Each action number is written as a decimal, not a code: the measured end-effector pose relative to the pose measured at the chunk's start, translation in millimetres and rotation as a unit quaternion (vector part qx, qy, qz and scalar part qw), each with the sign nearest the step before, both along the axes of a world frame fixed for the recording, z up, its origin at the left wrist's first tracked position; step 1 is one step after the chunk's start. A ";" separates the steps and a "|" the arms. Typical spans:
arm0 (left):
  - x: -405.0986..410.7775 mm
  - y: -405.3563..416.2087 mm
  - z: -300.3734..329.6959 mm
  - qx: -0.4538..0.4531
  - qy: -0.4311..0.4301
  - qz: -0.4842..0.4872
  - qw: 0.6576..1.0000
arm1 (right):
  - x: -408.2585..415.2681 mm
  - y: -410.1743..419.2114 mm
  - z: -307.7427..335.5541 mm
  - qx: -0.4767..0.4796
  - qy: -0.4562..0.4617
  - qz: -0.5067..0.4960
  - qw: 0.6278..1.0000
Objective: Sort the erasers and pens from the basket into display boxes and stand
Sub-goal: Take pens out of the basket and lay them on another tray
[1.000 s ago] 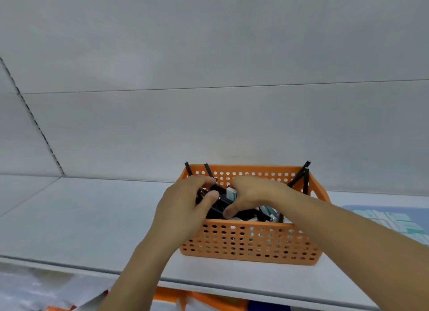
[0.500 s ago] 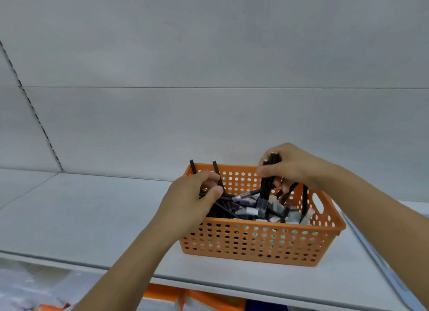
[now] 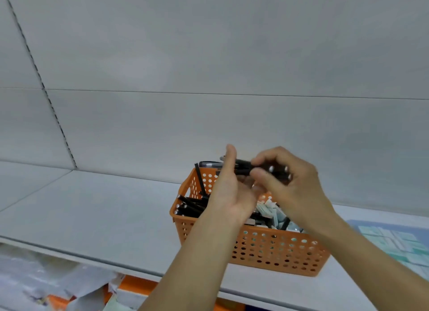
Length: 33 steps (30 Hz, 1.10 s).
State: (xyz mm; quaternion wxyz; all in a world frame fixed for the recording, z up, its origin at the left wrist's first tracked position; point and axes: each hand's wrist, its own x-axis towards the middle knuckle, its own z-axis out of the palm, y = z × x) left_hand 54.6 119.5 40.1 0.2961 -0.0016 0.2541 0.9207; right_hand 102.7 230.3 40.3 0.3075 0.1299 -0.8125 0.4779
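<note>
Head view: both hands meet above the orange basket [image 3: 274, 250], the right hand [image 3: 287, 185] curled around a bundle of black pens [image 3: 243, 166] and the left hand [image 3: 228, 190] cupping the bundle's other end, thumb raised. More pens and pale erasers [image 3: 270, 209] lie in the basket, which sits on a grey shelf [image 3: 92, 213].

Pen bundle [image 3: 257, 168] mid-section hidden behind right hand [image 3: 287, 185] fingers; count unreadable. Basket [image 3: 278, 252] contents below the fingers blurred. Blue-green item [image 3: 399, 243] cut by right edge.
</note>
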 end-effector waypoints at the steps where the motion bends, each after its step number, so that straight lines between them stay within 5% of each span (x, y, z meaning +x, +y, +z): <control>1: -2.5 1.1 -0.6 0.009 -0.024 0.025 0.999 | 1.8 -1.4 -6.3 0.051 -0.005 0.007 0.999; 5: -10.1 -1.1 -7.5 -0.031 -0.030 0.096 0.994 | 1.4 4.9 -21.5 0.142 0.002 0.016 0.990; 9: -16.8 -3.2 -12.9 -0.007 -0.051 0.150 0.987 | 2.1 6.3 -18.4 0.046 -0.010 -0.048 0.998; 13: -7.7 10.9 -16.3 0.028 -0.044 0.133 0.990 | -11.2 -15.9 -16.9 -0.147 -0.090 -0.007 0.985; 15: -2.7 10.8 -14.9 0.035 -0.035 0.125 0.991 | -18.6 -21.2 -13.8 -0.161 -0.109 0.005 0.981; 18: -10.4 -10.7 -11.0 0.004 -0.022 0.180 0.983 | -30.2 -0.1 -4.8 -0.097 -0.196 0.006 0.976; 23: -23.4 -49.9 -19.2 -0.074 0.006 0.226 0.971 | -61.3 25.8 -17.6 0.253 -0.365 0.006 0.896; 30: -23.9 -62.0 -23.9 -0.061 -0.004 0.250 0.966 | -105.9 -14.0 -37.0 0.252 -0.407 0.081 0.874; 33: -23.1 -61.4 -25.5 -0.055 -0.011 0.244 0.968 | -113.6 -20.9 -50.6 0.289 -0.354 0.057 0.887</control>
